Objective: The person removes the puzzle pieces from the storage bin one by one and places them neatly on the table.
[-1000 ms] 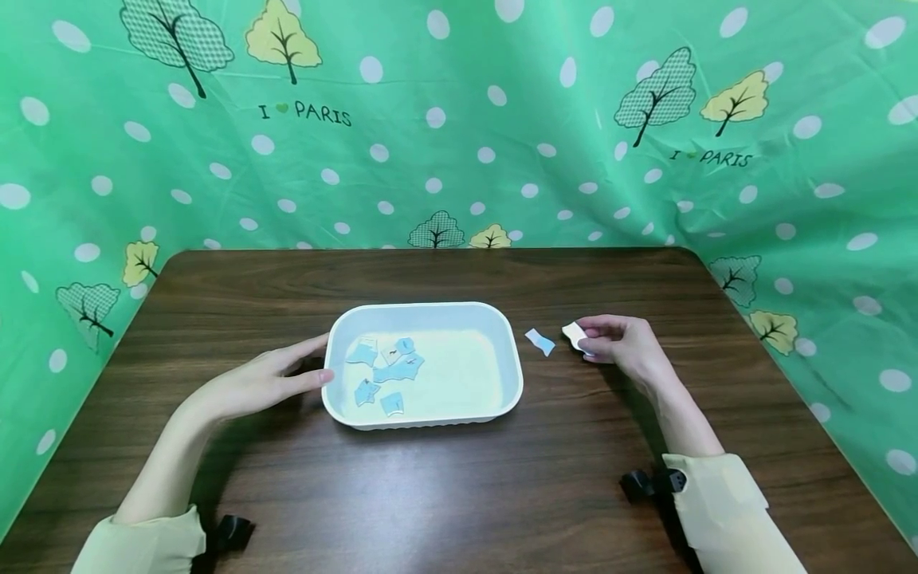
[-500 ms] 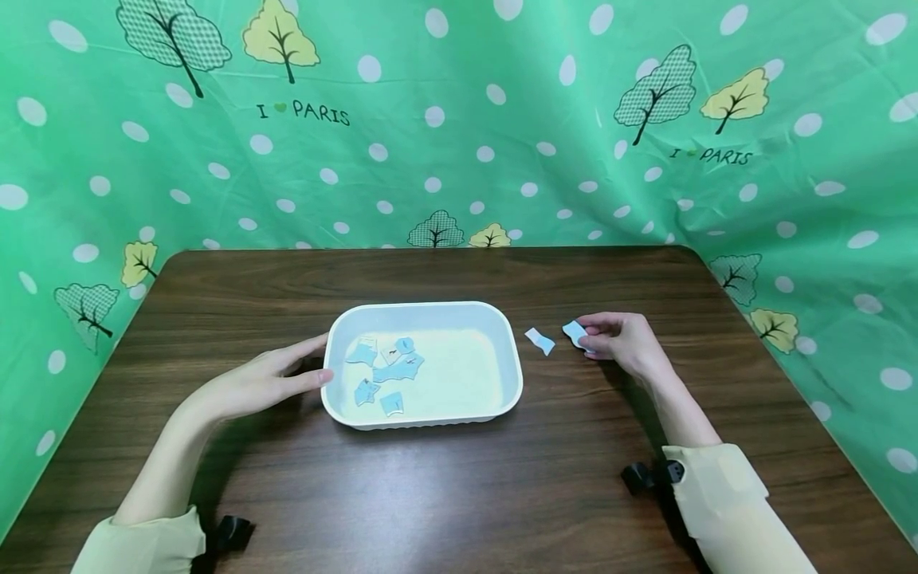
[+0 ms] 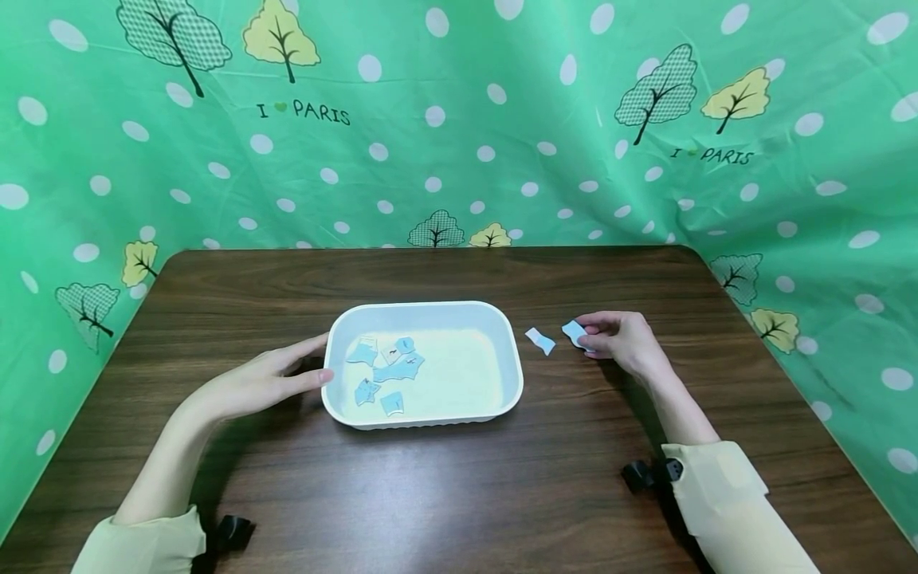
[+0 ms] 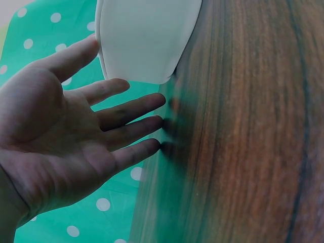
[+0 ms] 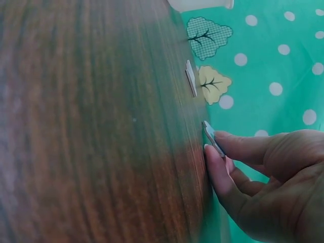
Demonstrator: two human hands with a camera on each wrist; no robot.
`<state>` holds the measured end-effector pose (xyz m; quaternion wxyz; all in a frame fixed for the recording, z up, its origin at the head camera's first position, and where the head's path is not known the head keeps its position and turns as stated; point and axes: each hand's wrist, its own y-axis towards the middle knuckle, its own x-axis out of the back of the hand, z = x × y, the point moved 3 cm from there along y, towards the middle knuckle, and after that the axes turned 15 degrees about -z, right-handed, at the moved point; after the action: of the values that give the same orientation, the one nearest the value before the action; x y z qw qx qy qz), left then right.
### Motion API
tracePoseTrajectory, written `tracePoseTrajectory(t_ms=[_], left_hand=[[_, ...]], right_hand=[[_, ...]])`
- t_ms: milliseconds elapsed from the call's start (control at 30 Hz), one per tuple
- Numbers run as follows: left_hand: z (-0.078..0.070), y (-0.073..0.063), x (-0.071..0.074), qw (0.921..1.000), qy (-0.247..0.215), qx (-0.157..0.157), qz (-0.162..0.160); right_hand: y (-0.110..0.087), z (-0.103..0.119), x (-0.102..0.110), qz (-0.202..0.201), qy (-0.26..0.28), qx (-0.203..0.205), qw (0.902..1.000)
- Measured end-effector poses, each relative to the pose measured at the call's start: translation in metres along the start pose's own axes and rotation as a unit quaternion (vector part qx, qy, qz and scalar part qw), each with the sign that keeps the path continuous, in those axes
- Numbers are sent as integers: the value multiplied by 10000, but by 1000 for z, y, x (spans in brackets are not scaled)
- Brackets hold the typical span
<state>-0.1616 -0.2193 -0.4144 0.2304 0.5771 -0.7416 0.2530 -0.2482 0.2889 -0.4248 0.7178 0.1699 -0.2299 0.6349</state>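
My right hand [image 3: 624,339] pinches a light blue, wavy-edged flat piece, like a puzzle piece [image 3: 576,333], at the table's right side. The right wrist view shows this piece [image 5: 213,138] between thumb and fingertips, close to the tabletop. Just left of it lies a second light blue piece [image 3: 540,341], apart from the hand. My left hand [image 3: 261,381] rests against the left end of a white plastic tray [image 3: 423,420]; in the left wrist view its fingers [image 4: 134,109] are spread and fairly straight, the thumb side at the rim. Several blue pieces [image 3: 398,368] lie in the tray's left half.
The dark wooden table [image 3: 459,502] carries the tray near its middle. A green dotted cloth with printed trees [image 3: 459,127] hangs behind and at both sides. Black wrist cameras [image 3: 233,532] sit by the cuffs of both pale sleeves.
The right hand has shifted slightly up and the pinched piece has tilted, its face turning from bright white to blue. The left hand, tray and loose pieces stay where they were.
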Motion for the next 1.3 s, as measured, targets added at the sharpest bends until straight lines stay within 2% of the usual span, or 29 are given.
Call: tracePoseTrajectory(t_ms=[333, 500, 867, 1300], left_hand=[[0, 0, 0, 10000, -17, -17, 0], [-1, 0, 0, 10000, 5, -18, -4], [-1, -1, 0, 10000, 0, 10, 0], [-1, -1, 0, 10000, -5, 2, 10]], right_hand=[[1, 2, -3, -208, -510, 194, 9983], [1, 2, -3, -352, -905, 401, 9945], [0, 4, -1, -560, -1379, 657, 9867], [-3, 6, -1, -511, -1530, 597, 9851]])
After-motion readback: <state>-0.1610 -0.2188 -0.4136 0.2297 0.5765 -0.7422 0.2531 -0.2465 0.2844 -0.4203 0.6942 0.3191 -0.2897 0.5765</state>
